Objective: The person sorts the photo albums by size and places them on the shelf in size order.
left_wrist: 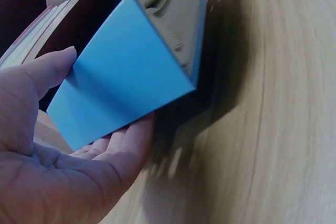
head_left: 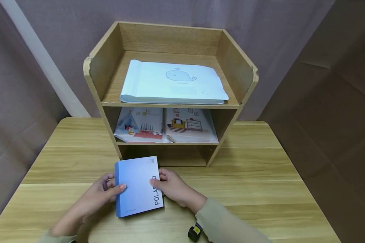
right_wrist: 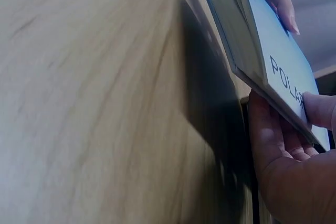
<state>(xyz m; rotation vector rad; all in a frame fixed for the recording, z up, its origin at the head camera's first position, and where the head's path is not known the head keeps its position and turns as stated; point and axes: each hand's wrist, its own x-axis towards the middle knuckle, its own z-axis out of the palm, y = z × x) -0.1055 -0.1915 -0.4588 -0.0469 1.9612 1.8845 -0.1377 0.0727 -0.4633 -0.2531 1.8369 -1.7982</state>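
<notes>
A thick light-blue photo album [head_left: 137, 187] with "POLARO" lettering along its right side is held above the table by both hands, in front of the shelf. My left hand [head_left: 95, 195] grips its spine edge, thumb on the cover and fingers underneath. On the opposite edge, my right hand [head_left: 176, 189] pinches the album, its thumb over the lettering and its fingers below. The left wrist view shows the blue spine [left_wrist: 115, 72] and page ends between the covers. From the right wrist, the album [right_wrist: 281, 66] appears tilted above its shadow, covers closed.
A wooden shelf unit [head_left: 171, 105] stands behind the album. A whale-drawing booklet [head_left: 176, 82] lies on its top level. Illustrated booklets [head_left: 188, 126] fill the middle level. The wood-grain table [head_left: 261, 179] extends to both sides, with curtains [head_left: 170, 11] behind.
</notes>
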